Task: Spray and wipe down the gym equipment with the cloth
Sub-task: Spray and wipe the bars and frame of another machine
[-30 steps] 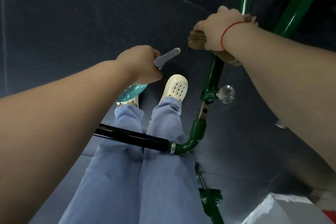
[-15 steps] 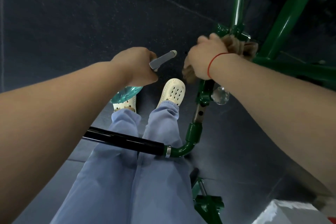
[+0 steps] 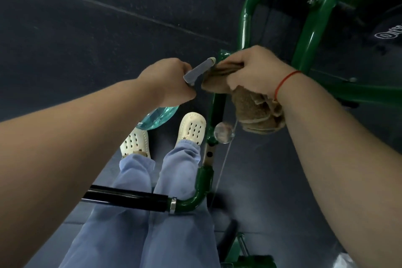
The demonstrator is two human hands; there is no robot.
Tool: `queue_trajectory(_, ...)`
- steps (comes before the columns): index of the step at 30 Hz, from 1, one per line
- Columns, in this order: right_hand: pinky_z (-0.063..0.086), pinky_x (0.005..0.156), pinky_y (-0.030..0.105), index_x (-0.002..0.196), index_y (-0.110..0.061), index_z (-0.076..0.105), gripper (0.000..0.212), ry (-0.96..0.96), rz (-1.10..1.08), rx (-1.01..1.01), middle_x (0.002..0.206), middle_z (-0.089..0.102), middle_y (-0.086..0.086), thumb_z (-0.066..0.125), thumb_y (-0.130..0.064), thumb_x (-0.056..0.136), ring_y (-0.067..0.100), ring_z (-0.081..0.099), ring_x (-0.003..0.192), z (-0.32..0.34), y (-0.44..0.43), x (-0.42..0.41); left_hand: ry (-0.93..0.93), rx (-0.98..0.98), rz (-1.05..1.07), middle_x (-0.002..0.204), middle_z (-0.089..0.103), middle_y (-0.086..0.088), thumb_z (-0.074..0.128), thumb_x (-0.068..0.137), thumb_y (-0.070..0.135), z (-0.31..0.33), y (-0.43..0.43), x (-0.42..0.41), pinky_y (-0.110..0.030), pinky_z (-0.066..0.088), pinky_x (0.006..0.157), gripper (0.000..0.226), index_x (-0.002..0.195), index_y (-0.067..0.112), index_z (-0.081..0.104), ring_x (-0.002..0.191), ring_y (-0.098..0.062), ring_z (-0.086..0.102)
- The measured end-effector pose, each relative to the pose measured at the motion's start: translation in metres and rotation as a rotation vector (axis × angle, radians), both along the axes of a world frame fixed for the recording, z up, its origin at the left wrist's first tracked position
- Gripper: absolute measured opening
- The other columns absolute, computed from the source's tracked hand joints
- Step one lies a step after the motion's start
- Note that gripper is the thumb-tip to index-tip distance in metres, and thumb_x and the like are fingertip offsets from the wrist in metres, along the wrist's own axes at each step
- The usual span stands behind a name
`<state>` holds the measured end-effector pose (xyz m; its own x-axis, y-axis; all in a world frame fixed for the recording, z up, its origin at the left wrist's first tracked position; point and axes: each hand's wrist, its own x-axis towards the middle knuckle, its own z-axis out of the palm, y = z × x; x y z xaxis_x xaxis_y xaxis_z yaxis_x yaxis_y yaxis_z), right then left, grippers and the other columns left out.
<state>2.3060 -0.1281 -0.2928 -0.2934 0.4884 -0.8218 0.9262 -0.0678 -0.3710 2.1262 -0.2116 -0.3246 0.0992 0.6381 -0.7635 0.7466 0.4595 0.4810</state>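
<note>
Since half a second ago the right hand (image 3: 258, 72) has carried the cloth (image 3: 254, 113) off the frame's joint and toward the bottle (image 3: 159, 116), so cloth and nozzle (image 3: 200, 69) now sit just beside each other. Its fingers are curled tight round the bunched brown cloth: one folded edge points left at the nozzle, and the rest hangs below the wrist, in front of the green frame (image 3: 311, 24). The bottle lies slanted, teal body low left, grey nozzle high right, aimed at the cloth. The left hand (image 3: 171, 80) is clamped round its neck. Lower down, a black grip (image 3: 126, 198) crosses blue trousers (image 3: 134, 235), with white shoes (image 3: 192, 128) on the dark floor (image 3: 76, 39).
</note>
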Motion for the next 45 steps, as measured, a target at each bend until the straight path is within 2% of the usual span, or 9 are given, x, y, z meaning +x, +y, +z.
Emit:
queue_trajectory(5,0.056,0.073,0.027,0.092,-0.030,0.072,0.026,0.132,-0.657,0.152,0.088,0.072,-0.003,0.067,-0.008,0.080,0.016,0.069,0.086,0.006,0.024,0.062,0.016,0.019,0.033,0.086,0.068,0.001,0.064,0.083,0.021,0.004,0.029,0.023,-0.038,0.054,0.075,0.012,0.093,0.027,0.067,0.084,-0.024,0.065)
queue_trajectory(9,0.048,0.069,0.022,0.105,-0.027,0.069,0.027,0.031,-0.811,0.281,0.094,0.068,-0.004,0.065,-0.012,0.083,0.016,0.065,0.090,-0.005,0.036,0.101,0.087,0.029,-0.082,0.084,0.066,0.003,0.063,0.082,0.020,0.006,0.047,0.043,-0.029,0.045,0.060,0.012,0.090,0.028,0.065,0.080,-0.023,0.063)
queue_trajectory(13,0.050,0.087,0.029,0.116,-0.029,0.068,0.038,-0.048,-0.718,0.309,0.102,0.066,-0.006,0.068,-0.015,0.082,0.018,0.062,0.099,-0.018,0.037,0.118,0.226,0.056,-0.167,0.080,0.063,0.003,0.062,0.080,0.023,0.005,0.058,0.060,-0.025,0.034,0.050,0.012,0.090,0.027,0.067,0.069,-0.019,0.058)
queue_trajectory(19,0.052,0.094,0.038,0.124,-0.025,0.067,0.042,-0.077,-0.572,0.283,0.109,0.068,-0.002,0.069,-0.018,0.082,0.022,0.062,0.102,-0.037,0.029,0.112,0.320,0.030,-0.223,0.077,0.059,0.001,0.062,0.077,0.021,-0.001,0.063,0.074,-0.024,0.031,0.046,0.018,0.093,0.024,0.070,0.058,-0.017,0.049)
queue_trajectory(26,0.047,0.105,0.043,0.140,-0.031,0.054,0.055,-0.027,-0.564,0.346,0.129,0.064,-0.001,0.065,-0.033,0.086,0.027,0.058,0.118,-0.071,0.015,0.095,0.295,0.036,-0.156,0.084,0.061,-0.001,0.064,0.081,0.022,-0.011,0.057,0.080,-0.025,0.034,0.051,0.016,0.097,0.022,0.065,0.074,-0.024,0.059)
queue_trajectory(29,0.036,0.112,0.039,0.149,-0.039,0.042,0.059,0.007,-0.356,0.346,0.144,0.053,-0.004,0.060,-0.036,0.093,0.028,0.047,0.126,-0.084,0.008,0.082,0.243,0.010,-0.073,0.083,0.061,0.000,0.063,0.084,0.022,-0.017,0.056,0.075,-0.026,0.035,0.051,0.016,0.101,0.023,0.065,0.074,-0.023,0.060)
queue_trajectory(35,0.041,0.104,0.047,0.147,-0.047,0.041,0.052,-0.175,-0.148,0.502,0.146,0.050,-0.009,0.055,-0.031,0.100,0.029,0.042,0.127,-0.102,0.025,0.066,0.075,-0.042,0.102,0.077,0.061,-0.004,0.062,0.088,0.024,-0.039,0.059,0.072,-0.028,0.037,0.053,0.006,0.085,0.022,0.058,0.063,-0.022,0.055)
queue_trajectory(40,0.041,0.105,0.047,0.147,-0.045,0.044,0.049,-0.236,-0.241,0.435,0.140,0.053,-0.001,0.054,-0.031,0.101,0.030,0.045,0.126,-0.114,0.046,0.063,0.029,-0.040,0.136,0.080,0.062,-0.002,0.065,0.089,0.026,-0.054,0.062,0.068,-0.029,0.041,0.056,0.008,0.090,0.022,0.058,0.065,-0.020,0.056)
queue_trajectory(45,0.047,0.091,0.043,0.144,-0.037,0.049,0.059,-0.262,-0.028,0.622,0.134,0.053,0.005,0.064,-0.015,0.091,0.032,0.045,0.119,-0.095,0.008,0.053,0.061,-0.027,0.087,0.081,0.064,-0.004,0.064,0.087,0.025,-0.052,0.068,0.063,-0.029,0.040,0.055,0.012,0.098,0.019,0.063,0.064,-0.021,0.056)
